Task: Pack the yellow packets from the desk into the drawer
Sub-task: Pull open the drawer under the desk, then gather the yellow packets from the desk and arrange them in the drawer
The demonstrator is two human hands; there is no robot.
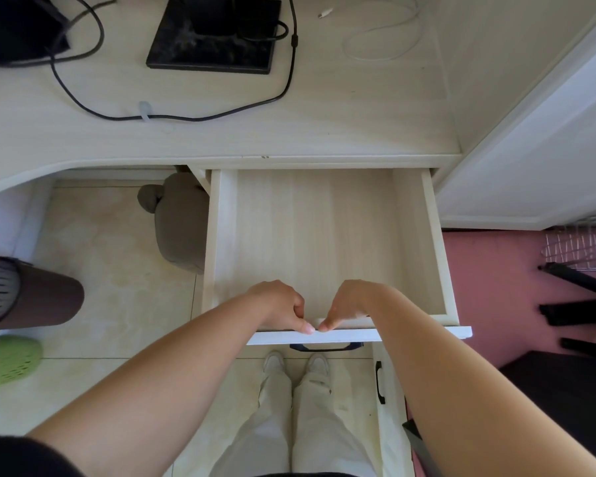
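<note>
The pale wooden drawer [317, 228] under the desk [289, 132] is pulled far out, and its inside is bare. My left hand [279, 304] and my right hand [350, 302] sit side by side at the middle of the white drawer front [420, 333]. Both thumbs press on its top edge and the fingers curl over it into the drawer. A dark handle [324, 347] shows just below the front. No yellow packets are in view, on the desk or in the drawer.
On the desk stand a black monitor base [214, 36], a black cable [186, 117] and a white cable [382, 32]. A grey-brown bag [179, 222] lies under the desk; a dark bin [31, 294] and a green basket [4, 363] stand at left. White door [530, 149] at right.
</note>
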